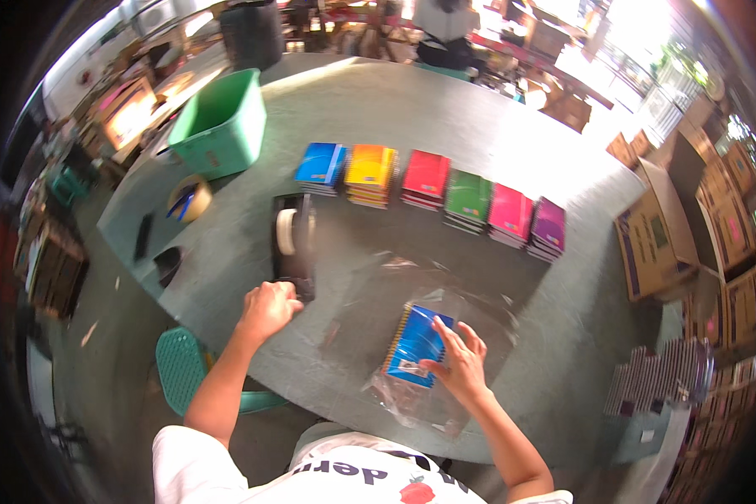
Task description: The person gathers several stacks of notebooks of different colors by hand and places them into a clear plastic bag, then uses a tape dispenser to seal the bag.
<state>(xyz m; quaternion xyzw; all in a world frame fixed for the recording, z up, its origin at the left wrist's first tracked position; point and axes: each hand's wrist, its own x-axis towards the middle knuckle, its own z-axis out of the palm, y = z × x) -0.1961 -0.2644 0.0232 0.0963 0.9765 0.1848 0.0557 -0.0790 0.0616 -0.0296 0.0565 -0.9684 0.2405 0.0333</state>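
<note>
Head: right hand [460, 363] flat on notebook [416, 344]

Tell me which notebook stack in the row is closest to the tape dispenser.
The blue stack at the row's left end; the tape dispenser sits just below it, while the purple stack lies farthest away.

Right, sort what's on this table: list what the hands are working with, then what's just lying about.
In hand: right hand on the blue notebook in clear plastic wrap; left hand at the tape dispenser.

Lying about: row of coloured notebook stacks, green bin, cardboard boxes.
</note>
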